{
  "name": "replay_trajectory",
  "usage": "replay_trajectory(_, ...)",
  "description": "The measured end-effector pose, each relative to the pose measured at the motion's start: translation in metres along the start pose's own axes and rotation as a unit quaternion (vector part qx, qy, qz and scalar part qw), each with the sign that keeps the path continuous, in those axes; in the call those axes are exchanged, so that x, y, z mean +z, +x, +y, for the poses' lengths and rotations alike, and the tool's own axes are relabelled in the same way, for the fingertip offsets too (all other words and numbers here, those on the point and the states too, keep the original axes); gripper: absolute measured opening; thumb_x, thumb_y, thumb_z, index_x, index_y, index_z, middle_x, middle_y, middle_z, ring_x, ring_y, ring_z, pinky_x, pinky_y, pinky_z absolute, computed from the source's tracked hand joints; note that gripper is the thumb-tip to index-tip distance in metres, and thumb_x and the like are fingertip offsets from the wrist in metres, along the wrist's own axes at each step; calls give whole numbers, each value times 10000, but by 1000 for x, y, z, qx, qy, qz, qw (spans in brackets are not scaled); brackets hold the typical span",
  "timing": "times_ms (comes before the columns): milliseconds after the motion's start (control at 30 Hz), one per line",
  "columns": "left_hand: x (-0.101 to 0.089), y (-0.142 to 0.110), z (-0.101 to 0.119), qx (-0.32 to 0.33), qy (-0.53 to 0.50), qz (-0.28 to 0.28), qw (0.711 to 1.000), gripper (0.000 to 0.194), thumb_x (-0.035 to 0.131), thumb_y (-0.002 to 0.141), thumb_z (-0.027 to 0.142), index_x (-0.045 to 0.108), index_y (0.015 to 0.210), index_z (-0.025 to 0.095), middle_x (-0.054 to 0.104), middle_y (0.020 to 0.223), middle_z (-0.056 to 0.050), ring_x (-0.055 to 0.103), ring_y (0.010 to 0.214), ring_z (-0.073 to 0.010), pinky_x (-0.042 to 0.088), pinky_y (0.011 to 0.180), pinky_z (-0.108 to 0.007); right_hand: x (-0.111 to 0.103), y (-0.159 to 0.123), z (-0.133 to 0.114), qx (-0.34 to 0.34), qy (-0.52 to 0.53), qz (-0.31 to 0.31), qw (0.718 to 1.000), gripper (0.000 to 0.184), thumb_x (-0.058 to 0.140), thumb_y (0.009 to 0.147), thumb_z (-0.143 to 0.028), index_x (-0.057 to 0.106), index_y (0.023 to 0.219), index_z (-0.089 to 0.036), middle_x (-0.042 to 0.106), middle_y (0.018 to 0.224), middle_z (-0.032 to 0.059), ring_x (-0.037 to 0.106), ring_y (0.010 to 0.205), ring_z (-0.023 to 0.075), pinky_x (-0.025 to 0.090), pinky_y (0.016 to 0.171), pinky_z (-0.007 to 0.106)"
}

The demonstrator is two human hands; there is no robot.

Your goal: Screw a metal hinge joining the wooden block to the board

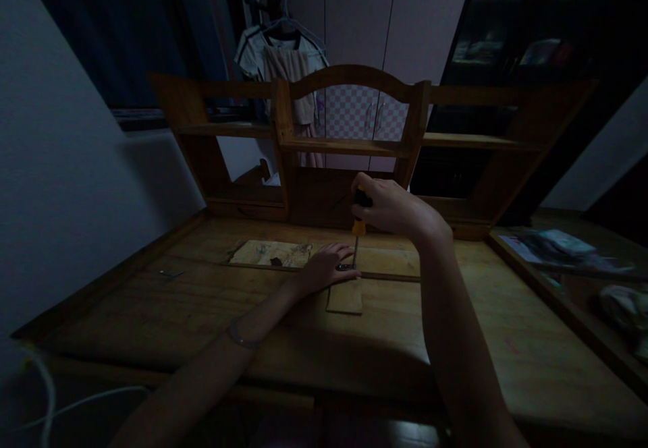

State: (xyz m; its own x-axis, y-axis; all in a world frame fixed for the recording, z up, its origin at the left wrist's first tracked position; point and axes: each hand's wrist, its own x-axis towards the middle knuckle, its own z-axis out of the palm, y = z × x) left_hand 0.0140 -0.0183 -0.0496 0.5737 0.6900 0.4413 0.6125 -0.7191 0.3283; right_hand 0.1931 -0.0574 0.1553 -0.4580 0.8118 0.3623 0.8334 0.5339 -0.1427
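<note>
My right hand [379,202] is closed around the black and yellow handle of a screwdriver [359,227]. The tool stands nearly upright, its metal shaft pointing down at a wooden strip [387,262] on the desktop. Beside the tip, my left hand [327,266] lies on the wood, thumb and fingers spread to either side of the shaft. A small shiny metal piece [344,268] shows between thumb and fingers; its kind is too small and dark to make out. Just below is a small square wooden piece [345,298].
A wooden desktop [202,299] carries a shelf unit [349,144] along its back. At left lie small metal bits [172,274]. A worn, pale patch [271,254] adjoins the strip. Papers [551,245] rest on a right-hand surface; a white cable [48,387] hangs lower left.
</note>
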Motion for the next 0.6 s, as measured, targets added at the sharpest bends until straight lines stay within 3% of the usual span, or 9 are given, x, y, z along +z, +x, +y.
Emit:
replay_trajectory(167, -2, 0, 2, 0, -7, -3, 1000, 608, 662, 840, 605, 586, 1311, 227, 610, 1338, -92, 570, 1246, -263, 447, 1071, -389, -1, -1, 1, -1, 8, 3, 1000, 364, 567, 863, -381, 534, 1183, -209, 653, 1135, 122, 604, 1055, 282, 444, 866, 369)
replay_trajectory(400, -2, 0, 1, 0, -5, -3, 1000, 620, 642, 840, 633, 590, 1295, 216, 607, 1344, -92, 572, 1240, -260, 449, 1065, -377, -2, 0, 0, -2, -6, -2, 1000, 286, 535, 874, -322, 544, 1132, -199, 671, 1007, 111, 628, 933, 263, 445, 786, 354)
replay_trajectory(600, -1, 0, 0, 1, -2, -5, 1000, 605, 660, 841, 607, 584, 1302, 222, 604, 1349, -93, 565, 1252, -260, 443, 1074, -387, -1, 0, 2, 1, 9, 4, 1000, 347, 555, 873, -390, 540, 1170, -212, 657, 1124, 120, 610, 1055, 276, 450, 872, 370)
